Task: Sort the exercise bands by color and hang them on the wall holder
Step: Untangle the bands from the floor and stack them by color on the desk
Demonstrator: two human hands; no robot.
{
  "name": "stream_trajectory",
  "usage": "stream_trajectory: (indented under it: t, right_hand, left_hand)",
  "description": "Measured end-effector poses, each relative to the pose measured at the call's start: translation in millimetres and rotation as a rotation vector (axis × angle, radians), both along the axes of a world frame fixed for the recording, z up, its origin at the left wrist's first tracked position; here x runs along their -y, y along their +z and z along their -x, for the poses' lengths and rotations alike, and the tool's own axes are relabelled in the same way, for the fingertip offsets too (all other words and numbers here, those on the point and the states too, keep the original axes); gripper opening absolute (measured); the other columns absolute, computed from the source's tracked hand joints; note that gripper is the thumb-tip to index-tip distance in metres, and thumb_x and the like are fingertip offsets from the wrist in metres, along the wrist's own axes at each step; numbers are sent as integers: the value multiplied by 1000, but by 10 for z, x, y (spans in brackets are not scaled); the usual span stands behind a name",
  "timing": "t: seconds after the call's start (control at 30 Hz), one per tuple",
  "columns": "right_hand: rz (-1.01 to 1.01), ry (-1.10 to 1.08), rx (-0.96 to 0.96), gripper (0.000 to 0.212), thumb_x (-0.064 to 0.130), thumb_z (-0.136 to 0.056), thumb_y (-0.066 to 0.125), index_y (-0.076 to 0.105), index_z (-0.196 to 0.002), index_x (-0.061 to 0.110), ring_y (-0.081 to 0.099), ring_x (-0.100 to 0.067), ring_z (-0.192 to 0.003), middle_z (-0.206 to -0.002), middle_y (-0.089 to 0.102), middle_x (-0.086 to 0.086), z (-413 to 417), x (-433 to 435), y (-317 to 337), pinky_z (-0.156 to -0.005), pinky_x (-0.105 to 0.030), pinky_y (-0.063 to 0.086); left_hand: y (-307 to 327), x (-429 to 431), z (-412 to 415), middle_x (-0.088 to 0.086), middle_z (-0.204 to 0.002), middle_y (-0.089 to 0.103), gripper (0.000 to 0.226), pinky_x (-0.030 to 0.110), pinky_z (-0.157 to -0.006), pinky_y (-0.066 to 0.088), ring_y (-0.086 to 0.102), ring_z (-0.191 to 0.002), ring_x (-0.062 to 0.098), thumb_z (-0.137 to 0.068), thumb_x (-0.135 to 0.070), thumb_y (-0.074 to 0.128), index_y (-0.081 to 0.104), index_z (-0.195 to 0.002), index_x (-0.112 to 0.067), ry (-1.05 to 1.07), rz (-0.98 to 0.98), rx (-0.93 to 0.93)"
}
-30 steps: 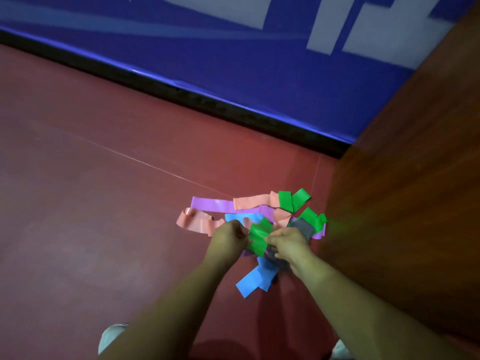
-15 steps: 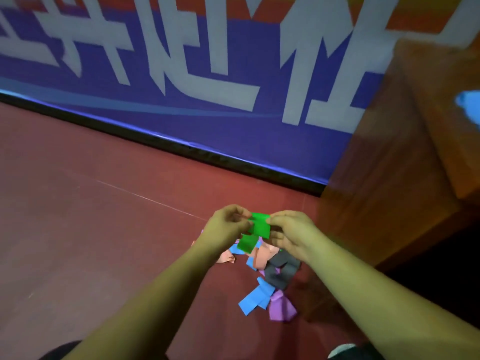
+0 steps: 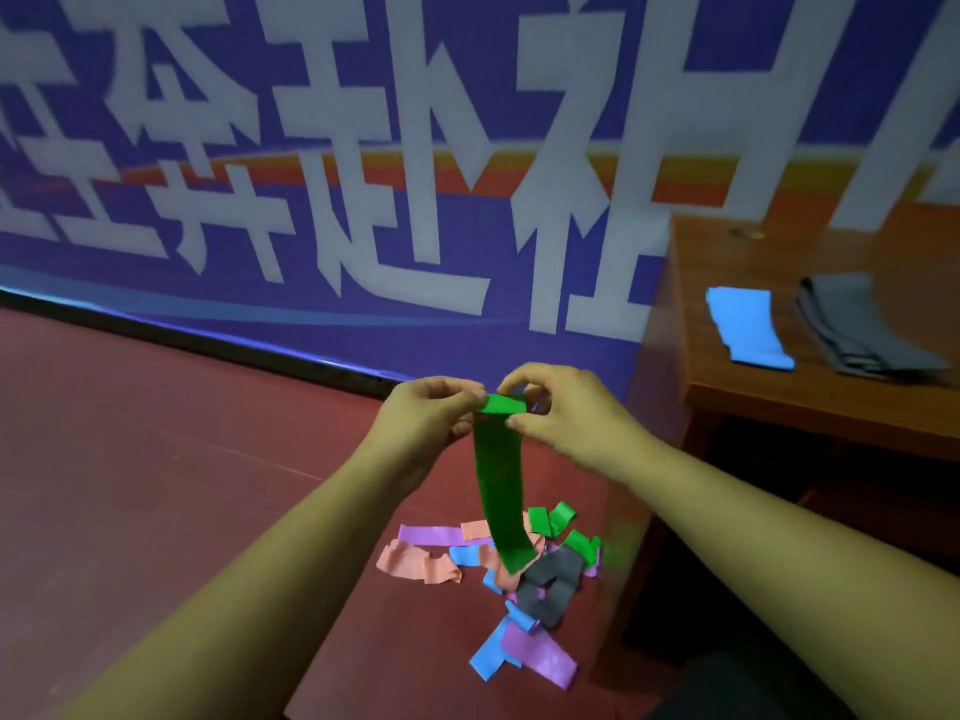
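- We see the left hand (image 3: 423, 418) and right hand (image 3: 558, 415) each pinching the green exercise band (image 3: 501, 491) by its top edge.
- Its long axis hangs vertically, lower end reaching the band pile (image 3: 511, 574) on the floor (image 3: 156, 459).

A long green band (image 3: 501, 491) hangs straight down, its folded top edge pinched between the left hand (image 3: 426, 418) and the right hand (image 3: 561, 413). Below it on the floor (image 3: 156, 485) lies a tangled pile (image 3: 519, 579) of crumpled purple, salmon, blue, grey and green bands. On the table (image 3: 779, 402) a flat blue band (image 3: 748, 327) lies just beside stacked grey bands (image 3: 857, 324).
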State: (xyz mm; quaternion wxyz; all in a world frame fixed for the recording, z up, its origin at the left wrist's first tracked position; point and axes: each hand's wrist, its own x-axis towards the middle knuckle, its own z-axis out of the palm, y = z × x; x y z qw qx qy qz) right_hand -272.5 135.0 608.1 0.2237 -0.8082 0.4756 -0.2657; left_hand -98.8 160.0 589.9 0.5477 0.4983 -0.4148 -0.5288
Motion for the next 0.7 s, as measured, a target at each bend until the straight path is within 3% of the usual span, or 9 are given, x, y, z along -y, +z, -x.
stream_trajectory:
  t: [0.13,0.23,0.3,0.37,0.43,0.53,0.6,0.7]
  right_hand:
    - [129,-27,-29,3,30,-86,67,69,-85,30,57,-10,-69,-72,63,6,91,-130,377,-66,-31,49]
    - [124,-26,43,4,27,-86,68,69,-82,26,52,-4,-55,-67,60,5,171,-168,666,-56,-26,44]
    - [74,6,139,4,20,-87,68,70,-84,19,51,-2,-44,-62,59,6,236,-227,894,-49,-22,43]
    - [-6,74,222,6,12,-89,66,68,-84,14,54,-7,-43,-61,60,-2,301,-292,1112,-45,-24,46]
    - [-41,125,285,12,9,-89,66,66,-79,15,54,-12,-45,-57,59,-4,367,-354,1302,-44,-25,45]
    - [-76,136,370,11,7,-89,65,65,-79,11,53,-14,-47,-54,59,1,481,-390,1543,-43,-25,41]
    - [-89,122,400,7,8,-89,66,66,-82,9,54,-14,-48,-54,60,3,570,-404,1702,-44,-24,42]
    - [-95,119,418,3,10,-89,67,66,-87,8,56,-14,-51,-57,62,5,700,-434,1916,-46,-24,43]
  left_hand:
    - [246,-155,102,4,-62,57,14,17,-52,43,53,-60,14,-92,-7,61,65,-79,-5,-17,40,-7]
    - [369,-218,131,-5,-59,40,31,30,-62,30,35,-58,13,-85,-43,69,68,-80,-12,-87,133,53]
    - [457,-276,171,-9,-65,49,44,31,-66,28,40,-62,11,-77,-61,67,71,-90,-20,-124,197,190]
    - [527,-330,239,-9,-86,68,41,22,-72,39,58,-77,5,-79,-55,64,70,-102,-21,-208,270,235]
    - [589,-348,315,0,-107,71,40,23,-82,47,63,-96,8,-79,-50,71,69,-110,-25,-303,298,258]
    - [668,-363,442,8,-99,66,35,43,-79,41,54,-81,25,-77,-39,75,70,-109,-25,-434,281,183]
    - [695,-364,541,11,-97,65,31,44,-78,38,52,-81,29,-79,-33,75,71,-106,-20,-485,238,164]
    - [736,-388,711,12,-95,72,25,43,-84,50,67,-88,28,-78,-32,72,75,-94,-13,-507,164,188]
